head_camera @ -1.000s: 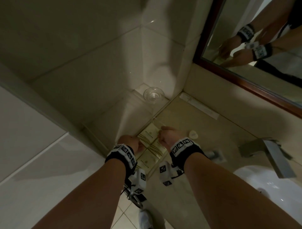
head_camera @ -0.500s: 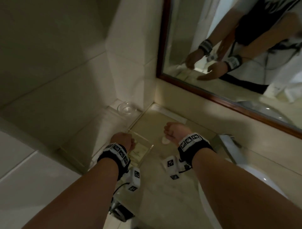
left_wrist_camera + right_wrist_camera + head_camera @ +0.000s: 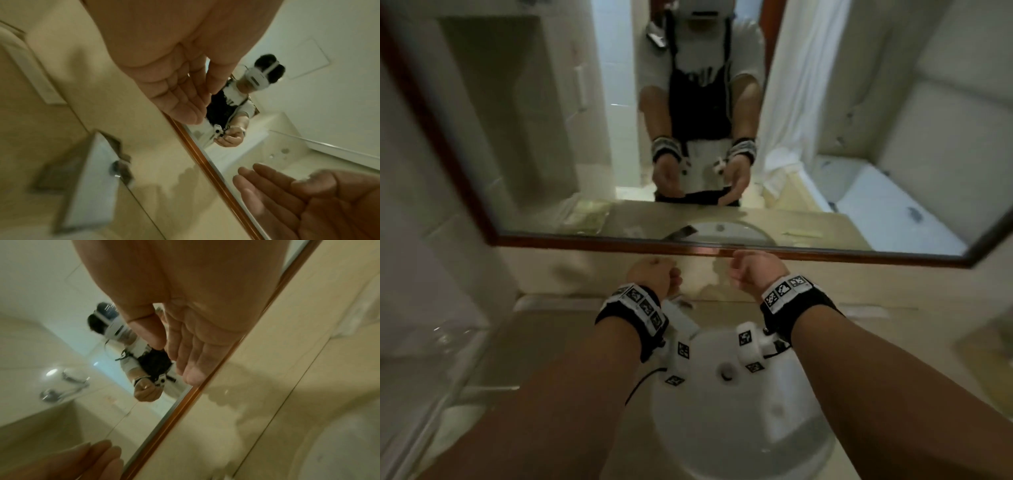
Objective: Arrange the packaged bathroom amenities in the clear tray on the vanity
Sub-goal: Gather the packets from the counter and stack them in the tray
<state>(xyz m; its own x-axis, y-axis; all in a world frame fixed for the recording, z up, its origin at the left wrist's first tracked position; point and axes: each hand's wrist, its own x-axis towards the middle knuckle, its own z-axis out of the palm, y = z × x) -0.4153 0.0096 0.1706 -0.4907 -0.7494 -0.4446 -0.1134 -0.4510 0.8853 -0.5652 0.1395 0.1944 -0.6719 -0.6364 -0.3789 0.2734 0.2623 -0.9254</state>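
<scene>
My left hand (image 3: pixel 654 277) and right hand (image 3: pixel 751 270) hang side by side above the back of the white sink, just under the mirror frame. Neither holds anything. In the left wrist view my left hand's fingers (image 3: pixel 185 104) lie straight and relaxed, and in the right wrist view so do my right hand's fingers (image 3: pixel 191 363). The clear tray with its beige amenity packets shows only as a blurred reflection (image 3: pixel 585 216) at the mirror's lower left. A blurred glassy shape (image 3: pixel 448 337) sits on the vanity's far left; I cannot tell what it is.
The white basin (image 3: pixel 739 428) lies below my wrists, and the chrome faucet (image 3: pixel 115 164) stands at its back. A wood-framed mirror (image 3: pixel 825 255) spans the wall ahead. Beige counter (image 3: pixel 893 329) extends to both sides, with a long flat packet (image 3: pixel 866 311) on the right.
My view has swung right from the left corner to the mirror and sink. Both hands have left the tray and its packets, moved over the basin, and uncurled their fingers.
</scene>
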